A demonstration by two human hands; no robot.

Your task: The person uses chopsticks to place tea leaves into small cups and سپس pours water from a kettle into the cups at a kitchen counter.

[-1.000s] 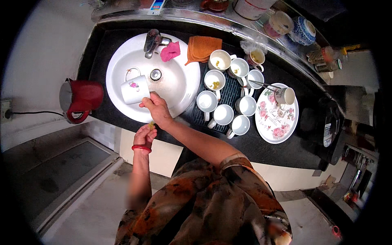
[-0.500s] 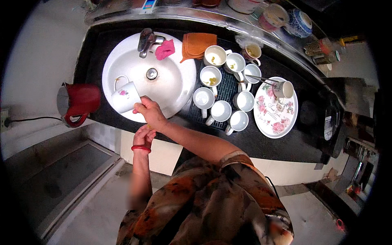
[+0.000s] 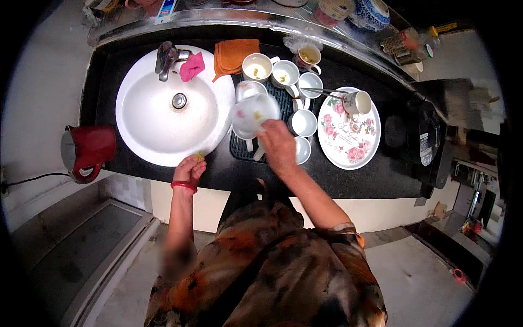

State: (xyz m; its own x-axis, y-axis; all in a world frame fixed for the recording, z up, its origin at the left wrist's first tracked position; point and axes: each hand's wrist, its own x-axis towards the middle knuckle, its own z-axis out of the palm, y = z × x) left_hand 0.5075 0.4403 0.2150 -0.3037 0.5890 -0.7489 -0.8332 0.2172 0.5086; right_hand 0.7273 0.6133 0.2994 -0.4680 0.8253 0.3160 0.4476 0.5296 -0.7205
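Observation:
My right hand (image 3: 279,144) grips a white mug (image 3: 256,111), smeared by motion, over the left side of the group of mugs. A yellowish spot shows on it. My left hand (image 3: 189,170) is at the near rim of the white sink (image 3: 128,128), palm up with curled fingers. A small yellow-green scrap (image 3: 199,156) sits at its fingertips; its kind cannot be made out. Several white mugs stand on a dark ribbed mat (image 3: 283,101). Yellowish bits lie in the far-left mug (image 3: 257,66) and the mug beside it (image 3: 285,73). My right hand and its mug hide some of the others.
A faucet (image 3: 166,60), pink cloth (image 3: 192,66) and orange cloth (image 3: 235,56) are along the back. Right of the mugs, a floral plate (image 3: 348,147) bears a tipped mug (image 3: 358,102) with tongs-like metal prongs beside it. A red kettle (image 3: 95,147) stands left of the sink.
My right hand has carried the mug from over the sink to the right, above the other mugs. My left hand stays low by the sink rim with the scrap.

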